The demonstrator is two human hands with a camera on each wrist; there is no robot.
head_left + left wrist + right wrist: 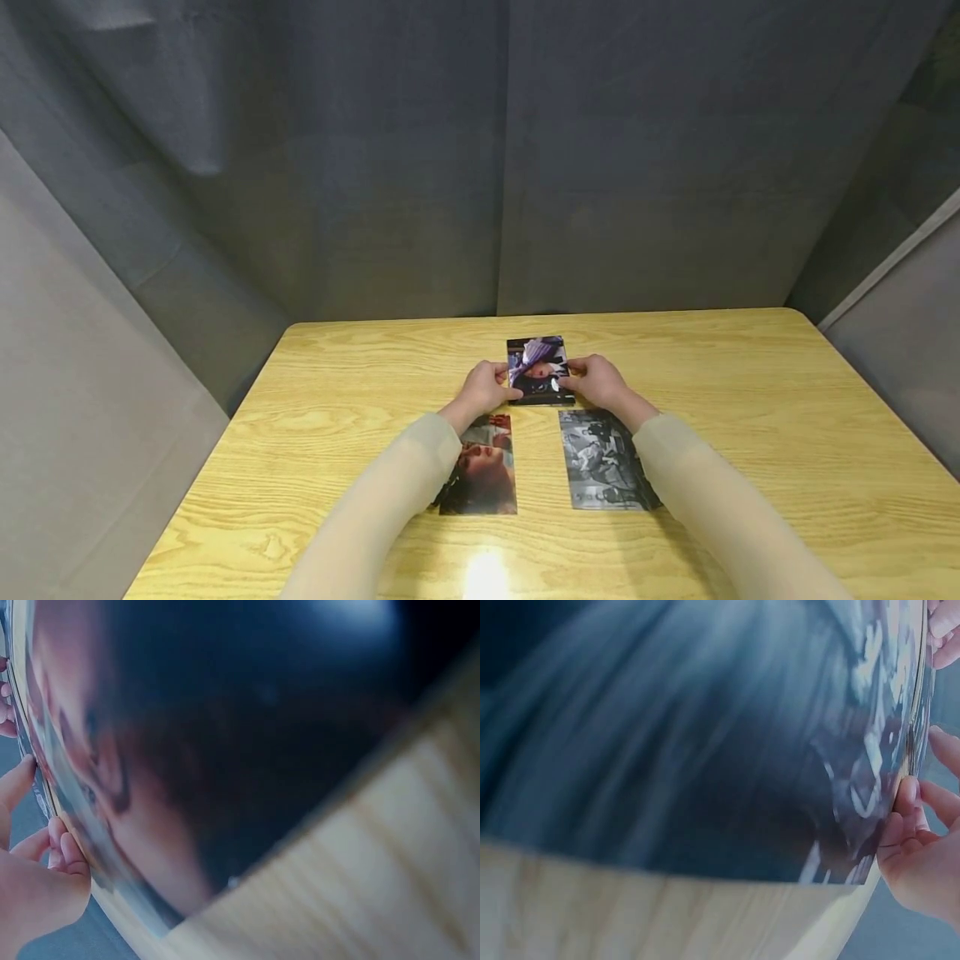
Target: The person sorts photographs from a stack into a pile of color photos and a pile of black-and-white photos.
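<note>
Three glossy photo prints lie in the lower middle of the head view, and much about them is hard to read: the colour portrait print with dark hair [480, 467] at lower centre-left has its left edge hidden under the left forearm's pale sleeve, and the black-and-white photo print [603, 460] at lower centre-right loses its right side under the right sleeve. The small purple-and-dark photo print [537, 370], just above the other two at the frame's centre, is pinched by both hands: the left hand [486, 387] grips its left edge with curled fingers and thumb, the right hand [596, 382] grips its right edge likewise. Whether it lies flat or is tipped up off the wood cannot be told. Both wrist views are nearly filled by blurred, curved glossy print surface; only fingertips [66, 851] show at the lower left of the left wrist view and fingertips [907, 801] at the right edge of the right wrist view. The light yellow wood-grain counter [750, 400] fills the lower half of the head view, with a bright glare spot at bottom centre. Dark grey fabric curtains [375, 167] close it in behind and at both sides. No writing is legible on any print.
</note>
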